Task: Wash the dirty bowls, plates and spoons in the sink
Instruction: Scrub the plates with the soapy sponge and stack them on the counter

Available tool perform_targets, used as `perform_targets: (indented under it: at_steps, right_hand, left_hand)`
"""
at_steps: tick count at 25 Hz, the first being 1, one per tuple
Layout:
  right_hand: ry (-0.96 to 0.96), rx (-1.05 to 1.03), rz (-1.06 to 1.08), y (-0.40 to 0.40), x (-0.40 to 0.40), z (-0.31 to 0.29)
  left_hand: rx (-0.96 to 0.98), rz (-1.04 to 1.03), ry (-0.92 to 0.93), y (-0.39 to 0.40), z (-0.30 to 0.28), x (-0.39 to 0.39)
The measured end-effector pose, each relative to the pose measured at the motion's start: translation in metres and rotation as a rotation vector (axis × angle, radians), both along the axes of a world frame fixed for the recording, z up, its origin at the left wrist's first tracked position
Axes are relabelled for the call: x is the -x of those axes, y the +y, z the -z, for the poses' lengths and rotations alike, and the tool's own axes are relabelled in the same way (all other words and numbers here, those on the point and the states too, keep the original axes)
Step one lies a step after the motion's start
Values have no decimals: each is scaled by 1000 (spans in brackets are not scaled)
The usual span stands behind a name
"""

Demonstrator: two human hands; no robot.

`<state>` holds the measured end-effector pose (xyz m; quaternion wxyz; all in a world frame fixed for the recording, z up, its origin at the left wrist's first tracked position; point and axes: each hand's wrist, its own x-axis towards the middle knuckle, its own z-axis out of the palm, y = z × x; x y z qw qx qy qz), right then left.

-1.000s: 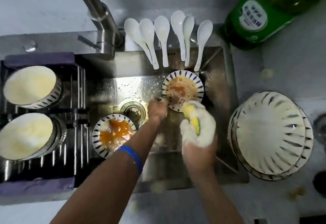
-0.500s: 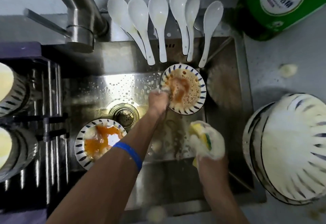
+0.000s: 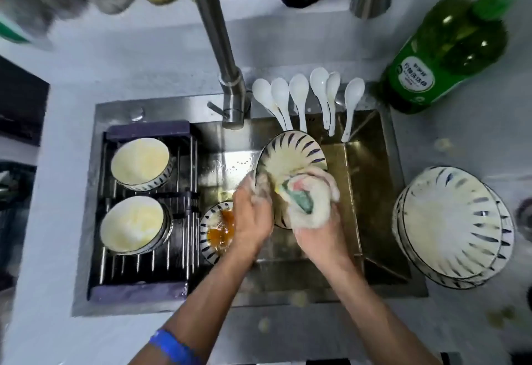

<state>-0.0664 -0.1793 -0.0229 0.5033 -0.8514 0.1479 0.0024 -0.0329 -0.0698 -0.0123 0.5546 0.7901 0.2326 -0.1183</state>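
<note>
Over the steel sink [image 3: 371,163] my left hand [image 3: 252,215] grips the left rim of a blue-striped plate [image 3: 290,154], tilted up with its underside toward me. My right hand [image 3: 319,220], covered in foam, holds a yellow-green sponge [image 3: 299,196] against the plate's lower part. A second striped plate [image 3: 216,229] with orange sauce lies on the sink floor, partly hidden by my left hand. Several white spoons [image 3: 299,97] lean over the sink's back edge.
A rack on the sink's left side holds two soapy bowls [image 3: 141,163] [image 3: 134,223]. A stack of upturned striped bowls [image 3: 452,226] stands on the counter at the right. A green detergent bottle [image 3: 431,59] is at the back right; the tap [image 3: 221,56] rises over the sink.
My left hand has lifted the sauce-stained plate off the sink floor and turned it up on edge. My right hand with the sponge has moved onto it. The camera has pulled back.
</note>
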Motion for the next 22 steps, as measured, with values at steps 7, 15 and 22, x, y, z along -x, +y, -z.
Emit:
perform_targets:
  at_steps: [7,15,22]
  right_hand:
    - [-230,230,-262,24,-47,-116]
    - [-175,143,-306,15,-59,-155]
    - [-143,153,-550,7,-71,-176]
  left_hand:
    - [11,-167,-160,10,-119,-23]
    - [-103,-217,-372,21,-195,-40]
    - [-103,-245,-405,14,-217,-51]
